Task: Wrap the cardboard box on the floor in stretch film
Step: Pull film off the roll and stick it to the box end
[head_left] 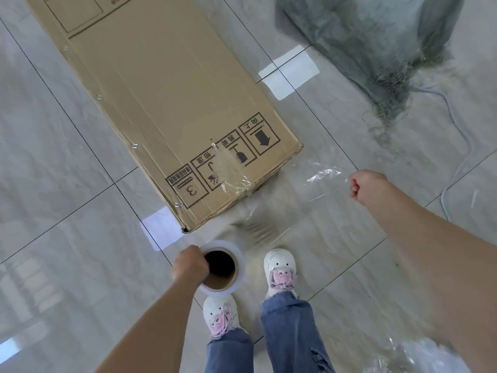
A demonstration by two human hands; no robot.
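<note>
Cardboard, plain brown and matte, makes up the long rectangular box (166, 103) lying flat on the glossy grey marbled floor tiles (53, 184), its near end printed with black handling symbols and a "3". A thin skin of clear film already clings to its top face with faint creases, and a bunched, wrinkled patch of it sticks at the near edge. From that corner a wide sheet of transparent stretch film (304, 211) runs down and to the right, shiny and rippled, crossing over the tiles in front of the person's feet.

The left hand (190, 261) grips the roll of stretch film (222, 267) held upright, fingers hooked into its brown cardboard core with the white film wound in a thin ring around it. The right hand (365, 185) is curled into a fist, pinching the far edge of the pulled-out sheet just beside the box's near right corner.

White chunky shoes with pink laces (279, 270) and frayed blue jeans (287, 332) stand close to the box end. A fuzzy grey fringed textile (376, 44) lies on the floor well off to the right, with a thin pale cord (457, 162) trailing near it
</note>
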